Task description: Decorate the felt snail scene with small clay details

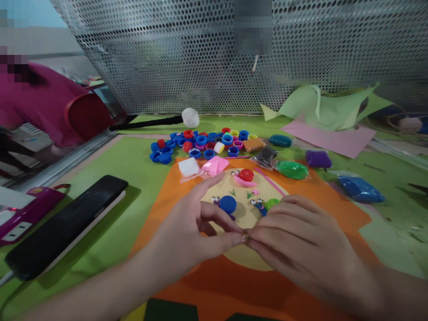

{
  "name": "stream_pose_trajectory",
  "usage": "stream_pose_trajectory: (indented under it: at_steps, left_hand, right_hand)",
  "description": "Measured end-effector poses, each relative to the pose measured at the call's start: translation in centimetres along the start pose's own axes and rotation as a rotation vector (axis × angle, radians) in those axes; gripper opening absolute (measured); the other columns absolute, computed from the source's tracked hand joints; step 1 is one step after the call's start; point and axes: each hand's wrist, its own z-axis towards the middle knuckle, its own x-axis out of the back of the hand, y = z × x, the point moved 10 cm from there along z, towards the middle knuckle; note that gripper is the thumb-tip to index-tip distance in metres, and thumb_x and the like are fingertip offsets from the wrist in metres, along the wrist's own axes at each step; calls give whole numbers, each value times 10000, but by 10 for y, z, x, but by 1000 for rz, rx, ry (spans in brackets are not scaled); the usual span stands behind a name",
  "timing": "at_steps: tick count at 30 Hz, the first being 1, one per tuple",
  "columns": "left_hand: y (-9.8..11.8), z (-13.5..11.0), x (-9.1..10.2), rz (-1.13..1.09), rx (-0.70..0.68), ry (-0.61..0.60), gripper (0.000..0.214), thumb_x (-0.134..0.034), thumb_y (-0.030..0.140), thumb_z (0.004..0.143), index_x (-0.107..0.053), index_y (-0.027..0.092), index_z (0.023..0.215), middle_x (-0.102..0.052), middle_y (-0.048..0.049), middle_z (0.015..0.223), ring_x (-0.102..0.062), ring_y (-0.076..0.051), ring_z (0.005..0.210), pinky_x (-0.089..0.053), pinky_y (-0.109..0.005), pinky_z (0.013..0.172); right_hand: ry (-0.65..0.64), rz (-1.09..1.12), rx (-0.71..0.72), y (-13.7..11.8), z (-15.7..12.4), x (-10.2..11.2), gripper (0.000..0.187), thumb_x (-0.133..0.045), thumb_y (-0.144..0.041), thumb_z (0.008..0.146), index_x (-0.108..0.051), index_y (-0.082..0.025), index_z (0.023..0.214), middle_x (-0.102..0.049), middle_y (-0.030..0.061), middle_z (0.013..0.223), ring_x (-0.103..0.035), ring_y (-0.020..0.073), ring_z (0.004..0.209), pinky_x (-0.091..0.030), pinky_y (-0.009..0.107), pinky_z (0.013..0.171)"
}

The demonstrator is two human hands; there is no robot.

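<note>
My left hand (192, 234) and my right hand (301, 243) meet fingertip to fingertip over a pale yellow disc (245, 261) that lies on an orange sheet (214, 285). Both pinch a tiny piece between thumb and fingers; it is too small to name. On the disc sit a blue bottle cap (228, 203), a red cap (246, 174) and a green cap (271, 203), each with small clay eyes beside it.
Several coloured caps (200, 145) lie behind the disc. Bags of clay lie around: white (188, 166), pink (215, 165), green (292, 170), purple (318, 158), blue (360, 189). A black phone (63, 223) rests at left. A perforated metal screen (214, 53) stands behind; a person in a magenta top (50, 107) is beyond it.
</note>
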Motion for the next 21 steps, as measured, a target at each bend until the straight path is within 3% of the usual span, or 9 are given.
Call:
stream_pose_trajectory:
  at_steps: [7,11,16,19,21]
  left_hand:
    - [5,-1,2,81,-47,32,825,-703,276,676,-223,267,1347,-667,18,711,-593,-156,628,-473,-280,624]
    - [22,2,7,276,-191,25,734,-654,269,734,-259,252,1353,-682,3,752,-625,-189,752,-458,-313,760]
    - [30,10,0,485,-337,-123,729,-632,244,773,-214,276,1370,-683,40,760,-601,-174,840,-301,-341,957]
    - [25,13,-9,554,-350,-222,758,-602,208,797,-134,279,1388,-687,45,801,-580,-177,915,-169,-370,1012]
    - [21,14,-12,557,-348,-247,774,-585,201,807,-87,282,1394,-690,46,819,-564,-179,961,-155,-362,1014]
  right_hand:
    - [10,-3,16,-3,0,1,132,-552,-229,868,-608,-170,763,-638,-22,718,-536,129,634,-368,317,676]
    - [-8,40,9,5,0,3,184,-474,-272,868,-603,-146,830,-641,32,778,-554,169,688,-392,351,676]
    - [-2,97,-48,24,-4,-2,150,-438,-126,838,-574,-161,890,-636,33,802,-554,166,714,-417,346,691]
    - [22,118,-32,23,-5,-2,297,-445,-63,816,-506,-139,1096,-634,36,835,-565,160,774,-404,344,803]
    - [-17,126,-18,20,-6,-5,360,-423,-18,791,-511,-120,1124,-637,41,827,-572,151,805,-368,322,883]
